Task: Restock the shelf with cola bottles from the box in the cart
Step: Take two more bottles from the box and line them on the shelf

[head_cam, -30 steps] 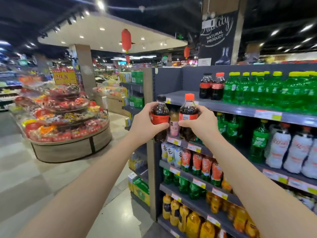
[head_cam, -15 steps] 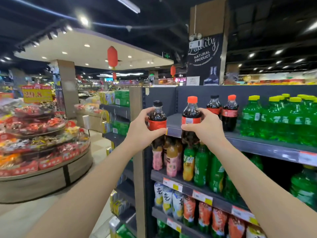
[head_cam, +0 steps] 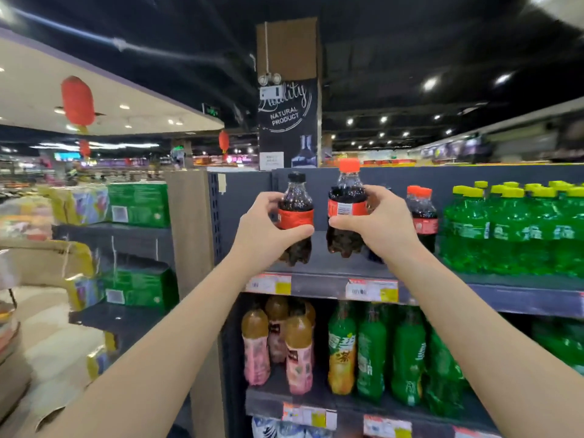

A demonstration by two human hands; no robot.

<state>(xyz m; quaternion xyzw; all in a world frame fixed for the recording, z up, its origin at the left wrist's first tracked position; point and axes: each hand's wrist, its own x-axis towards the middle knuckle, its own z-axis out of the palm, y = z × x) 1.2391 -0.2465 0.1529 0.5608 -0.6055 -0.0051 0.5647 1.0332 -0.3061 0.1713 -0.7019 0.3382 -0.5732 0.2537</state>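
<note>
- Grip: left hand (head_cam: 265, 230) was wrapped round the black-cap cola bottle (head_cam: 296, 216) at the label band, thumb across the front. Bottle was upright.
- Right hand (head_cam: 384, 226) held the red-cap cola bottle (head_cam: 347, 197) the same way, at 3 o'clock of the first. The two bottles were near each other but apart.
- Both bottles were over the bare left end of the top shelf (head_cam: 328, 267). The bases looked clear of the deck, but contact couldn't be ruled out from this angle.
- Shelved cola bottles (head_cam: 423, 216) stood at 3 o'clock of the right hand, with green bottles (head_cam: 505, 229) further out at 3 o'clock.
- Box and cart were not in view.
- Handling, my read: small full bottles, light enough for one hand each. Walls likely stiff under pressure, so a firm squeeze shouldn't buckle them.
- Smooth plastic and a glossy label were probably slippery, so the mid-body label band was the sensible hold, not the cap or neck.
- The narrow lobed base looked tippy. Set each bottle down square and let go only once it's seated.
- Not fragile, though a drop would likely shake the contents up.
</note>
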